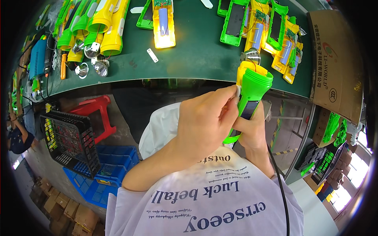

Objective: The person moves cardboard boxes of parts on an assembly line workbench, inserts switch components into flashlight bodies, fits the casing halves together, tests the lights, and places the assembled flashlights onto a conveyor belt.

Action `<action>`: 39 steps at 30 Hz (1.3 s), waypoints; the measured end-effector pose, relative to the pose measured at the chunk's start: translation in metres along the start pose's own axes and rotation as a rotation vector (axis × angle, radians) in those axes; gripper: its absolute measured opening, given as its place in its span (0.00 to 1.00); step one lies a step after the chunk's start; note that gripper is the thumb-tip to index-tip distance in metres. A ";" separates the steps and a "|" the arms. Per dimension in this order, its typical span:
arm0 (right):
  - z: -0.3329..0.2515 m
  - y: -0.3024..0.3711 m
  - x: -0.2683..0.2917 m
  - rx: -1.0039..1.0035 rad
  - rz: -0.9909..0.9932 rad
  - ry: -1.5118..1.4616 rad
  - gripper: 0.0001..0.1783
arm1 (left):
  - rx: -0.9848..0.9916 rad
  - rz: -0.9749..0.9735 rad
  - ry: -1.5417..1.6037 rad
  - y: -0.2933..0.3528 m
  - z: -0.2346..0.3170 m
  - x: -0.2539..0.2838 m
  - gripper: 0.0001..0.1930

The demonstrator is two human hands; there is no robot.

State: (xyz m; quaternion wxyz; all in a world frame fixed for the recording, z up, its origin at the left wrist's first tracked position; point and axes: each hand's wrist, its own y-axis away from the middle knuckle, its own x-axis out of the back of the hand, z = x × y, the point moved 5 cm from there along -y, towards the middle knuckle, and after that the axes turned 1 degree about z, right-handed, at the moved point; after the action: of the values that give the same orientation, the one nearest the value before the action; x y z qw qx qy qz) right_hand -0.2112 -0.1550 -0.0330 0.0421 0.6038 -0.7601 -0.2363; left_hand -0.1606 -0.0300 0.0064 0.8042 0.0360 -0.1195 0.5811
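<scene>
In the right-centre of the frame, a green and yellow flashlight (255, 87) stands tilted between the two hands, its wide open end toward the top. The right hand (252, 126) grasps its lower body from the right side, thumb across the front. The left hand (204, 120) is to the left of the flashlight, fingertips pinched together on a small pale piece (238, 91) at the flashlight's left edge. Just above the open end is a shiny reflector (251, 56). On the green table (193, 63), a white plate (152, 55) lies at upper centre, well apart from both hands, below a lit yellow shell (160, 39) holding a blue battery (163, 21). More flashlights (112, 33) crowd the upper left.
</scene>
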 end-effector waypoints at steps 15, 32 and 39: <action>-0.006 0.001 -0.016 -0.180 -0.259 -0.432 0.23 | 0.435 -0.249 0.399 -0.011 -0.025 0.009 0.04; -0.028 0.004 -0.030 -0.005 -0.173 0.376 0.36 | 0.267 -0.168 0.204 -0.004 -0.009 0.019 0.16; -0.006 0.017 -0.032 0.009 -0.124 0.566 0.29 | 0.226 0.004 0.220 0.001 -0.013 0.023 0.15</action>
State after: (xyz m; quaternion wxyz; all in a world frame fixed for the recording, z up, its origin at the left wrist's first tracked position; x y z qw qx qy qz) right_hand -0.2159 -0.1242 -0.0134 0.2354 0.6911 -0.6810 -0.0571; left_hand -0.1532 -0.0056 -0.0013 0.8022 0.0623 0.0353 0.5927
